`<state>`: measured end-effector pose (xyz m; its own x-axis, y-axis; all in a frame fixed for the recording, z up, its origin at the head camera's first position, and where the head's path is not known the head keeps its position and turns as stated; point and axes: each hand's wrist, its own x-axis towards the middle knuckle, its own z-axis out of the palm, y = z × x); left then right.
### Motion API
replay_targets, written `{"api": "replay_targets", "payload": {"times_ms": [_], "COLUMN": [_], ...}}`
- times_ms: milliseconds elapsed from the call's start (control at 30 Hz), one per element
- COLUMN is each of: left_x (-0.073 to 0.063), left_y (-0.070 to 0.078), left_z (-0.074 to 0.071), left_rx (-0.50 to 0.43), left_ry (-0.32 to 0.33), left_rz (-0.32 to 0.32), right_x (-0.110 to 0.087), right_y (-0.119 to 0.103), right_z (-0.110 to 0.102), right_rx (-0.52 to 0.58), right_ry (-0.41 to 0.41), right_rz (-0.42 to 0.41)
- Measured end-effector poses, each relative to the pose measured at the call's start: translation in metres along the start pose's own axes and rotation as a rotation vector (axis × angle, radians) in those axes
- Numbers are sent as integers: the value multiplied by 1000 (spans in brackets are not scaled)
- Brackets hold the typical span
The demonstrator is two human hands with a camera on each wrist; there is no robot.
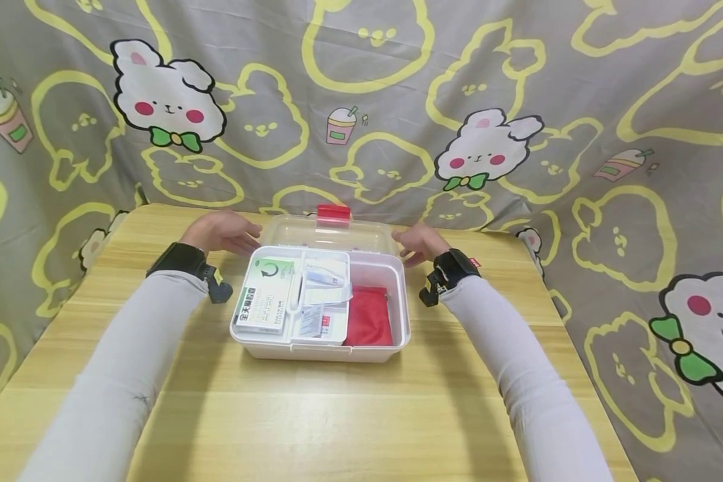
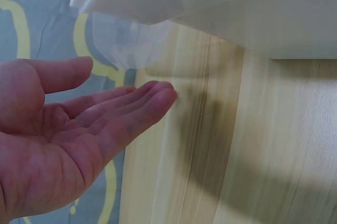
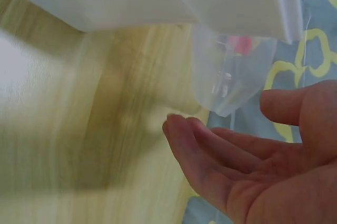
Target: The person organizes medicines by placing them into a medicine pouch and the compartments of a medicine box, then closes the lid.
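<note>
A white plastic medicine box (image 1: 325, 353) stands on the table with its clear lid (image 1: 289, 231) swung back behind it, a red latch (image 1: 334, 214) on the lid's far edge. On the left, its inner tray holds a white and green medicine carton (image 1: 268, 294) and several small packets (image 1: 325, 278). A red pouch (image 1: 369, 318) lies in the lower space at right. My left hand (image 1: 231, 231) is at the box's back left corner, fingers extended beside the lid. Mirroring it at the back right corner is my right hand (image 1: 420, 242), fingers relaxed. Neither hand holds anything.
The light wooden table (image 1: 313, 428) reaches back to a grey curtain (image 1: 391, 100) printed with yellow outlines and white rabbits, which also hangs along both sides. A black wrist strap with a camera (image 1: 183, 261) sits on the left wrist, another (image 1: 454, 268) on the right.
</note>
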<state>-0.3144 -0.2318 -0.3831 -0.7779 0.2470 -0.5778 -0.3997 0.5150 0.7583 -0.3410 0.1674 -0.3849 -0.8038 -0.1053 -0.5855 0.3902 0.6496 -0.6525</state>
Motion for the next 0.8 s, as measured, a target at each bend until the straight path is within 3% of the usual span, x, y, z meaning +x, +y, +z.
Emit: {"api": "replay_targets", "payload": {"times_ms": [100,267,500,800], "left_x": [3,6,7,1], "left_y": [1,5,12,14], "left_z": [3,7,11,9], "left_rx": [16,27,-53,-75], "left_ry": [-7,37,83,108], "left_rz": [18,37,46,92], "right_x": [3,8,8,3], "right_y": [1,2,5,2], "right_z": [2,5,7,5], "right_rx": [22,105,161,160], "right_ry": [-39,-59,7,87], "right_rz": [5,-10,-53,-93]}}
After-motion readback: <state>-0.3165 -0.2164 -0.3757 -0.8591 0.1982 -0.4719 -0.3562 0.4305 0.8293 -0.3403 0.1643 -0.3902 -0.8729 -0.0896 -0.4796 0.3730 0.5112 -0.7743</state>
